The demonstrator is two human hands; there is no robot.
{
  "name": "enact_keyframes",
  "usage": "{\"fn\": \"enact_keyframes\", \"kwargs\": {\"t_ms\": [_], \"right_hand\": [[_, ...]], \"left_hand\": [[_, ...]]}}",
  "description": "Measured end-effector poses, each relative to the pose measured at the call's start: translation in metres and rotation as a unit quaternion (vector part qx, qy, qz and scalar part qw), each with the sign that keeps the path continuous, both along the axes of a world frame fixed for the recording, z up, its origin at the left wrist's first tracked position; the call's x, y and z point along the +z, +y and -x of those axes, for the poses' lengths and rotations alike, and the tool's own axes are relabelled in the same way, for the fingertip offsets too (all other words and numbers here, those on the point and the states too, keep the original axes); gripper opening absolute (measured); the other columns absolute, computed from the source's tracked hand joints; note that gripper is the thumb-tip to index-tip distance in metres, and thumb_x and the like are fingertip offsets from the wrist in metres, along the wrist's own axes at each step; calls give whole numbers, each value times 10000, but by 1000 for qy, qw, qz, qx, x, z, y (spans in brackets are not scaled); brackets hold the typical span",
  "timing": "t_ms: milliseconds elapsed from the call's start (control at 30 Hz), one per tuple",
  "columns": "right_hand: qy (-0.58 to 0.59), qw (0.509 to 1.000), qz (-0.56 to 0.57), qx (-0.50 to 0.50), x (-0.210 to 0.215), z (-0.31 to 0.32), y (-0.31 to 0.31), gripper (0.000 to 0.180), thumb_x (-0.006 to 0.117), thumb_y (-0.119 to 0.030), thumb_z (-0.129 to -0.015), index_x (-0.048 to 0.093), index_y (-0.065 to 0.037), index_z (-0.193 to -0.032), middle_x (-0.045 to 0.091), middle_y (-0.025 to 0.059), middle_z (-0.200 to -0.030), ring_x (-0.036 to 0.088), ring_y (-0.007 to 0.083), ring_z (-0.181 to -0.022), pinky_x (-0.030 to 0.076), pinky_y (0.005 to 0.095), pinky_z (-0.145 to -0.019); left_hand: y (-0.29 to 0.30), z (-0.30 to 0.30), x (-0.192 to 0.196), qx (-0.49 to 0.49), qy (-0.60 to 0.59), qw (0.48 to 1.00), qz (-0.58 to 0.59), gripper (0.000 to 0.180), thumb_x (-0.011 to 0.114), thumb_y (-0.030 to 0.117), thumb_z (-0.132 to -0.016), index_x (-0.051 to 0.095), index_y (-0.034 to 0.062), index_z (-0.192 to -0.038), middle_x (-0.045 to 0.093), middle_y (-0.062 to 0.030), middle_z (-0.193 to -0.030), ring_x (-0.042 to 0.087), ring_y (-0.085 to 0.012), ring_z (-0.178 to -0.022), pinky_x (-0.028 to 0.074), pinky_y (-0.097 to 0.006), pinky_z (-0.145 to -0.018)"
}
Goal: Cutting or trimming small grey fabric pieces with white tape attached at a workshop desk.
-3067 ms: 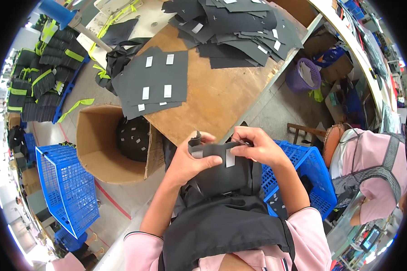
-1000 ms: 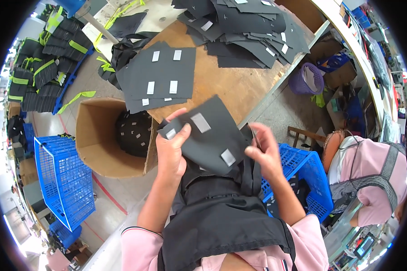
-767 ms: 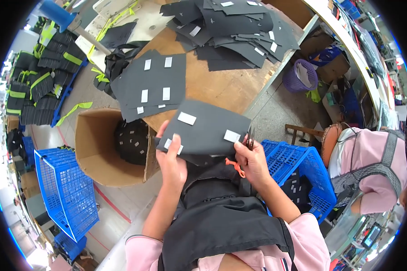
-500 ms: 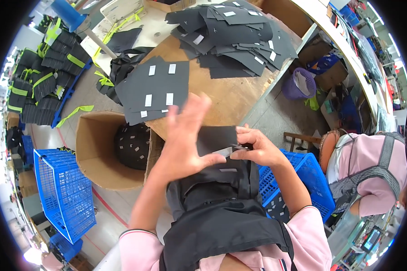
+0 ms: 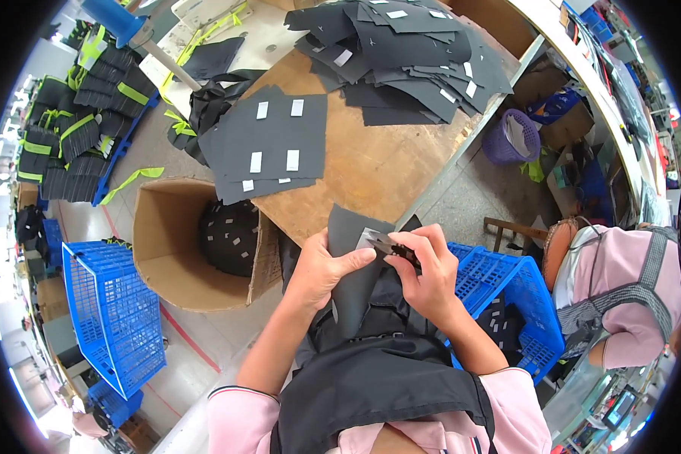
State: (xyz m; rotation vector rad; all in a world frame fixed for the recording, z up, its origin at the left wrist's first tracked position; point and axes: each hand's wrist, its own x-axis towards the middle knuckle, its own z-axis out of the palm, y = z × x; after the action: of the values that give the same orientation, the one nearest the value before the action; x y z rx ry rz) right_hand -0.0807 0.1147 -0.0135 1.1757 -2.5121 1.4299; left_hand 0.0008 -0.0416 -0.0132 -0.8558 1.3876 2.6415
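In front of my lap, my left hand [image 5: 325, 268] grips a dark grey fabric panel [image 5: 349, 299] that is folded or bent. Its thumb presses beside a white label [image 5: 365, 238] on the panel. My right hand [image 5: 430, 272] is closed round small dark thread snips [image 5: 392, 246], whose tips lie at the label's edge. Whether the blades touch thread is too small to tell. Just beyond, flat panels with white labels [image 5: 268, 140] lie on the wooden table [image 5: 378, 163]. A larger heap of similar panels [image 5: 408, 53] lies at the table's far side.
An open cardboard box [image 5: 163, 261] with labelled dark pieces stands left of the table. Blue plastic crates [image 5: 113, 318] are at the left and by my right arm. A purple basket [image 5: 511, 136] sits beyond the table's right edge. Another person in pink [image 5: 620, 265] is at the right.
My left hand has come down from above the panel and now grips it. The panel has been turned and tilted. The snips in my right hand now point at the label.
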Motion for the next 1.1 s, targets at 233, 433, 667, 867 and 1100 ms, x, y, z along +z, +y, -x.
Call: {"fn": "enact_keyframes", "kwargs": {"t_ms": [233, 433, 667, 867, 1100], "right_hand": [[-24, 998, 63, -8, -11, -3, -13, 323, 726, -59, -689, 601, -63, -987, 530, 84, -777, 545, 208, -565, 450, 297, -497], [-36, 997, 53, -39, -5, -11, -17, 296, 725, -46, -691, 608, -57, -963, 530, 79, -747, 540, 207, -553, 454, 289, -499], [-104, 987, 94, -78, -14, -10, -12, 269, 719, -17, -696, 615, -36, -944, 531, 82, -773, 550, 183, -565, 443, 263, -481], [-61, 996, 67, -7, -4, -4, -10, 283, 718, -20, -694, 612, -44, -956, 529, 90, -775, 545, 195, -563, 457, 278, -485], [-61, 995, 75, -28, -13, -10, -15, 279, 720, -22, -691, 614, -44, -949, 524, 91, -771, 541, 197, -588, 450, 268, -499]], "left_hand": [[13, 2, 9, 74, 30, 997, -21, 328, 737, 76, -745, 574, 10, -1020, 629, -55, -957, 590, -122, -874, 462, -264, -803], [23, -1, -4, 125, 14, 992, -27, 309, 728, 58, -750, 576, 23, -1017, 627, -45, -946, 587, -116, -862, 463, -266, -800], [26, -1, -7, 158, 7, 987, -16, 312, 739, 74, -745, 577, 28, -1007, 629, -45, -941, 588, -112, -844, 468, -264, -783], [27, 0, -2, 145, 21, 989, -12, 302, 732, 71, -752, 574, 28, -1006, 631, -45, -932, 589, -109, -829, 469, -259, -776], [33, -1, -7, 171, 39, 984, 24, 285, 717, 58, -765, 569, 21, -1006, 628, -48, -935, 588, -109, -838, 468, -256, -783]]}}
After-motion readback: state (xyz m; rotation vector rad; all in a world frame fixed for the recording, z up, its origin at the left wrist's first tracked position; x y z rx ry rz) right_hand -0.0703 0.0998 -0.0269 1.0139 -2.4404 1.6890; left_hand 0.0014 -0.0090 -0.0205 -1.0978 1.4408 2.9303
